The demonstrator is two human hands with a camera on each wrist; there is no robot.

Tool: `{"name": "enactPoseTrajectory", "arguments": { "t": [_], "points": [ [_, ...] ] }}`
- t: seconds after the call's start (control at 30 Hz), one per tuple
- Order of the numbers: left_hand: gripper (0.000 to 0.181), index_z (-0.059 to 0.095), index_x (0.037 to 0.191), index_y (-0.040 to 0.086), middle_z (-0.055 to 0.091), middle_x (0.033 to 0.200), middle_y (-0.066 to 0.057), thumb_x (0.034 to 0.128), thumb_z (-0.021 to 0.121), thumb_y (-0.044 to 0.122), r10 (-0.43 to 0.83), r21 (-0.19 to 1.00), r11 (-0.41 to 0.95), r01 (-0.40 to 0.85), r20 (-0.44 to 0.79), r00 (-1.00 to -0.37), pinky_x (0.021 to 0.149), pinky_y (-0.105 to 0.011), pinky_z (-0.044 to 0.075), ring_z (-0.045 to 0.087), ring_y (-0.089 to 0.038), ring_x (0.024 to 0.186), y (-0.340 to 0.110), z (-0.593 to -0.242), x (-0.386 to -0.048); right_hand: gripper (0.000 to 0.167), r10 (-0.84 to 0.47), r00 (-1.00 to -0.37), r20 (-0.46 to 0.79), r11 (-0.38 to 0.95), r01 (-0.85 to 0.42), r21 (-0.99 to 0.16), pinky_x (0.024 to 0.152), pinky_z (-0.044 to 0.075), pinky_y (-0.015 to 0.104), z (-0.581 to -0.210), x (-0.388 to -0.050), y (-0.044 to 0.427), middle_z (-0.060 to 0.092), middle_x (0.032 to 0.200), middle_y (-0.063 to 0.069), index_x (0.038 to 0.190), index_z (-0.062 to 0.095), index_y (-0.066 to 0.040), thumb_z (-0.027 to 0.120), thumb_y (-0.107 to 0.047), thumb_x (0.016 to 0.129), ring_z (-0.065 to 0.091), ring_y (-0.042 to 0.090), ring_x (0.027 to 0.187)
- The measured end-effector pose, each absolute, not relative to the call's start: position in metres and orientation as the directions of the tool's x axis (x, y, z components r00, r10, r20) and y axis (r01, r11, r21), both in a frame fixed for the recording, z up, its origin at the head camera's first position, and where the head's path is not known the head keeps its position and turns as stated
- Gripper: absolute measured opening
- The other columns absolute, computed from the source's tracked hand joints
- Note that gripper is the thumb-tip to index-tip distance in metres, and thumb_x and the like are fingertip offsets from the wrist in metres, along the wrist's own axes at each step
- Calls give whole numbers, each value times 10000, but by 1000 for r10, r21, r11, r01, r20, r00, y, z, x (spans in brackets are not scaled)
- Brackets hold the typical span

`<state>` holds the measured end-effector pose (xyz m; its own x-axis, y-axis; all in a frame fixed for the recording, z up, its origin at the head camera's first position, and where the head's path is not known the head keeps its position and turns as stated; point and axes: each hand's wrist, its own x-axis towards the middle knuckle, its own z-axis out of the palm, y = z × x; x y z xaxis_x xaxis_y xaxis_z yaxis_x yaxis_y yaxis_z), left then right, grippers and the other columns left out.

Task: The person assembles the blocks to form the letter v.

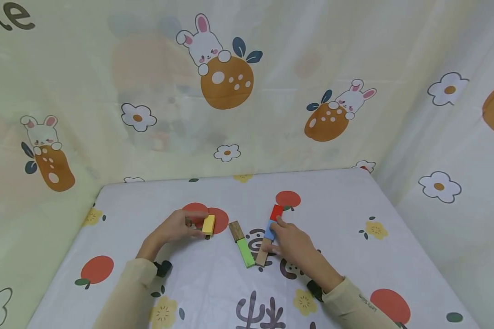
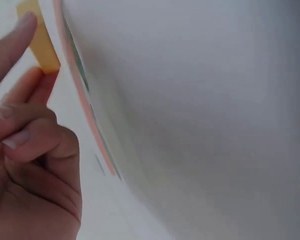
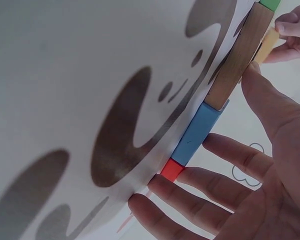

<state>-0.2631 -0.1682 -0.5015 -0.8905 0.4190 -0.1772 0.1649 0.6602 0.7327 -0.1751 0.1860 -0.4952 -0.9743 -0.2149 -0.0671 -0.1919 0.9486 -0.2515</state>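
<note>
My left hand pinches a yellow block between thumb and fingers, over the left part of the table. My right hand is beside a slanted row of blocks: a red block, a blue block and a light wooden block, end to end. In the right wrist view, its fairly straight fingers lie along the blue block and red block, with the thumb by the wooden block. A green block and a dark wooden block form a second slanted row.
The two rows meet closely at their near ends, forming a V. A printed white cloth covers the table, and printed curtains stand behind it and at both sides.
</note>
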Motion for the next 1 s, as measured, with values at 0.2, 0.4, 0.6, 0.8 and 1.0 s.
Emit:
{"name": "enactPoseTrajectory", "arguments": {
  "t": [0.2, 0.4, 0.6, 0.8, 1.0],
  "points": [
    [565, 708, 1400, 218, 678, 1400, -110, 867, 886, 266, 292, 777, 629, 33, -196, -936, 785, -294, 575, 600, -297, 1124, -154, -499, -258, 695, -225, -972, -66, 945, -201, -258, 983, 620, 529, -495, -175, 186, 526, 1597, 227, 1404, 643, -110, 831, -509, 867, 646, 411, 1332],
    [526, 724, 1373, 210, 695, 1373, -113, 873, 869, 287, 266, 792, 609, 44, -152, -952, 905, -395, 608, 594, -321, 1248, -138, -493, -257, 694, -224, -973, -54, 945, -203, -257, 984, 620, 527, -496, -175, 187, 531, 1593, 228, 1403, 647, -105, 839, -498, 864, 650, 409, 1328],
    [509, 721, 1370, 134, 691, 1362, -158, 890, 849, 244, 214, 786, 617, 37, -122, -969, 918, -436, 628, 592, -348, 1250, -128, -495, -257, 695, -226, -972, -58, 945, -204, -255, 983, 620, 522, -497, -175, 187, 525, 1598, 227, 1406, 644, -105, 837, -498, 866, 649, 403, 1329],
    [520, 705, 1389, 112, 661, 1405, -186, 902, 844, 229, 145, 779, 627, -11, -131, -981, 935, -467, 642, 587, -395, 1306, -122, -494, -251, 704, -229, -972, -61, 944, -206, -257, 981, 622, 519, -496, -174, 187, 529, 1596, 226, 1406, 645, -101, 840, -501, 861, 650, 399, 1328],
    [522, 696, 1407, 143, 667, 1422, -177, 916, 828, 264, 122, 764, 645, -3, -107, -987, 920, -454, 645, 583, -389, 1320, -118, -492, -254, 697, -220, -974, -58, 945, -199, -259, 980, 623, 521, -496, -175, 185, 529, 1595, 227, 1405, 644, -109, 836, -504, 863, 644, 407, 1337]
  ]
}}
